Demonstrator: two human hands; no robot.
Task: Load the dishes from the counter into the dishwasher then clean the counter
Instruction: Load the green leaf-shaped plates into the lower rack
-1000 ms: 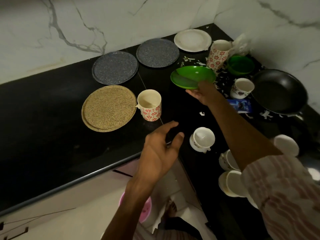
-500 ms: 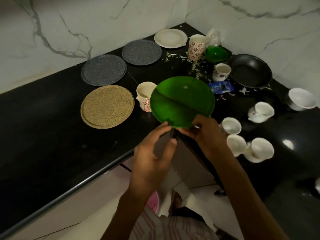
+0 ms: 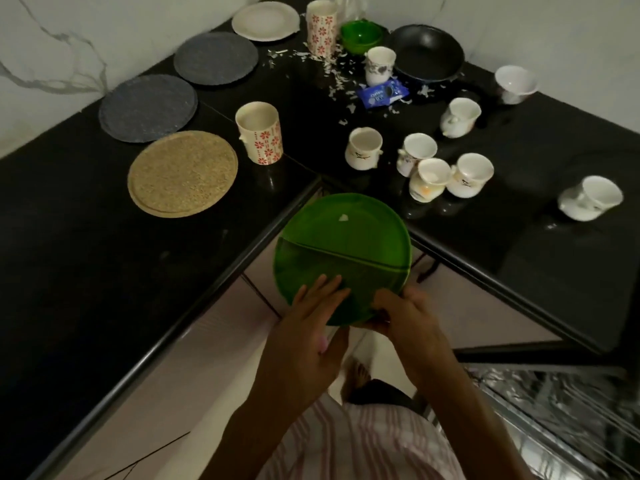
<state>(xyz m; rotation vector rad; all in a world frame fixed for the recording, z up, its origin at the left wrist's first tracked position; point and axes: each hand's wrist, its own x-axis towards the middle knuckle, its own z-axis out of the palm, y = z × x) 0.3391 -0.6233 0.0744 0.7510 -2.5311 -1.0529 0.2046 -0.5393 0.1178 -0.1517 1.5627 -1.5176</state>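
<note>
Green plate (image 3: pixel 341 251), held off the counter (image 3: pixel 104 271) just in front of its inner corner, face tilted toward the camera, divider ridge running left to right. Left hand (image 3: pixel 304 337) lays straight fingers on the face; right hand (image 3: pixel 405 318) pinches the near rim.

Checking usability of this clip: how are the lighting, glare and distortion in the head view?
Head view: dim and soft overall; small glare spots on the black counter; wide-angle bend along the counter edges; green plate readable, dishwasher rack streaky and blurred.

Green plate (image 3: pixel 341 244), black counter (image 3: pixel 104 258), red-flowered mug (image 3: pixel 260 136)
</note>
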